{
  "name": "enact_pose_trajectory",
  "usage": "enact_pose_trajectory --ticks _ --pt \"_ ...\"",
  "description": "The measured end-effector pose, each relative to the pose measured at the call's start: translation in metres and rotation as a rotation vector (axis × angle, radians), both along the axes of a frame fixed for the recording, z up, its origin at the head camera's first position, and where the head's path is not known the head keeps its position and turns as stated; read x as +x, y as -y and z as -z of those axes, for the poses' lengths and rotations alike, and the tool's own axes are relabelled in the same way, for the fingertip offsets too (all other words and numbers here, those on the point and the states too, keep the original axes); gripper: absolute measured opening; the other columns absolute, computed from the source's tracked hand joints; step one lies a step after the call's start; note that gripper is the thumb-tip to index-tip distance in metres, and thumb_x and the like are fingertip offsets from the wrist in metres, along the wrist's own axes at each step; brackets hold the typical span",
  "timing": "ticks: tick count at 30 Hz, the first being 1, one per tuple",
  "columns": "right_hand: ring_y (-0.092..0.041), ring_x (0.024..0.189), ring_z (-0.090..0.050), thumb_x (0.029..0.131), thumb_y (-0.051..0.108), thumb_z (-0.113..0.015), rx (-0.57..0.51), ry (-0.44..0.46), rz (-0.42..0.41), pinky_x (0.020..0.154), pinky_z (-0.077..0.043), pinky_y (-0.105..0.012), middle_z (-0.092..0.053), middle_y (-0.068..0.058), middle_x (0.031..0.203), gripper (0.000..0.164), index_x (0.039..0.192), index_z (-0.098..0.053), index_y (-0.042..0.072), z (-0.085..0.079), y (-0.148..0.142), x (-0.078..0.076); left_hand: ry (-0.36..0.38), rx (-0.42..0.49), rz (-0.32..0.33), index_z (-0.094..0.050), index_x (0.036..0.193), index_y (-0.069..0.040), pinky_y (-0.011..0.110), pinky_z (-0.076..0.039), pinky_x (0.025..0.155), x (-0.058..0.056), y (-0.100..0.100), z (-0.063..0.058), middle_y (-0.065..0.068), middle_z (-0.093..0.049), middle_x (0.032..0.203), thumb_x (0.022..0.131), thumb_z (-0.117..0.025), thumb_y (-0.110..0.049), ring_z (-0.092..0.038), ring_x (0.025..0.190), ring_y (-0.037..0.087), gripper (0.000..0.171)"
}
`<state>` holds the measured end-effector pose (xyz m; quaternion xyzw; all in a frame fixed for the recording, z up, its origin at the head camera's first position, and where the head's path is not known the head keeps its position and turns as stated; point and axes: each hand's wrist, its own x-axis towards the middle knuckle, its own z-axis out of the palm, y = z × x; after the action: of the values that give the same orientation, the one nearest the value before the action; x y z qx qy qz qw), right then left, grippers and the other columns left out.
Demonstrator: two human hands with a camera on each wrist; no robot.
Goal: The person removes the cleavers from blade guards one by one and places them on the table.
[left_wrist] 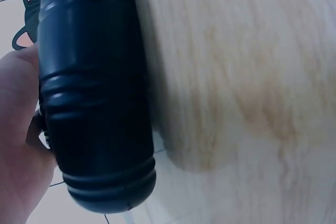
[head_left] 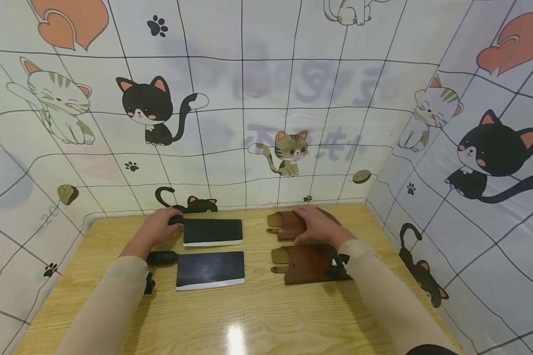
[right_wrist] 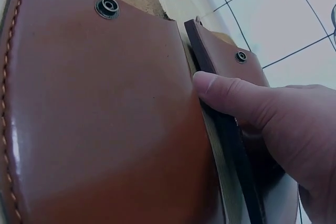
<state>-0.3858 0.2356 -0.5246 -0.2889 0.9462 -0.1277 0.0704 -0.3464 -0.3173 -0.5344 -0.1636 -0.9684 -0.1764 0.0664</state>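
Two cleavers with black handles and dark rectangular blades edged in white lie at the left of the table. My left hand (head_left: 158,226) grips the handle of the far cleaver (head_left: 213,232). The near cleaver (head_left: 210,269) lies below my wrist; its ribbed handle (left_wrist: 97,93) fills much of the left wrist view. At the right are two brown leather sheaths with snaps. My right hand (head_left: 317,226) holds the far sheath (head_left: 288,226) across its width, thumb at its near edge; the other fingertips are hidden. The near sheath (head_left: 306,264) lies under my right wrist.
The wooden table (head_left: 257,315) ends at a white cloth wall (head_left: 266,123) printed with lines and cartoon cats. More of this cloth hangs at both sides. A strip of bare wood separates cleavers and sheaths.
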Motion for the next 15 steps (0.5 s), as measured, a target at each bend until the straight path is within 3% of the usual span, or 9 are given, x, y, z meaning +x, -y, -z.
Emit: enact_pose_trajectory --ticks 7,15 --pt "-0.047 0.16 -0.035 0.085 0.047 -0.098 -0.043 0.061 -0.002 0.125 -0.034 -0.062 -0.036 -0.025 0.174 0.116 0.171 -0.036 0.001 0.0034 -0.0009 -0.002 0.024 -0.044 -0.003 -0.074 0.131 0.0 0.069 -0.048 0.105 -0.0037 0.0014 0.0073 0.025 -0.073 0.131 0.1 -0.083 -0.017 -0.065 0.124 0.053 0.036" --pt "-0.046 0.164 -0.028 0.088 0.043 -0.096 -0.098 0.183 0.018 0.127 -0.032 -0.062 -0.027 -0.025 0.178 0.116 0.174 -0.03 0.002 0.0019 -0.0006 -0.0028 0.046 -0.009 -0.029 -0.074 0.129 -0.002 0.07 -0.049 0.101 -0.0023 0.0013 0.0072 0.028 -0.067 0.124 0.099 -0.084 -0.016 -0.062 0.12 0.058 0.034"
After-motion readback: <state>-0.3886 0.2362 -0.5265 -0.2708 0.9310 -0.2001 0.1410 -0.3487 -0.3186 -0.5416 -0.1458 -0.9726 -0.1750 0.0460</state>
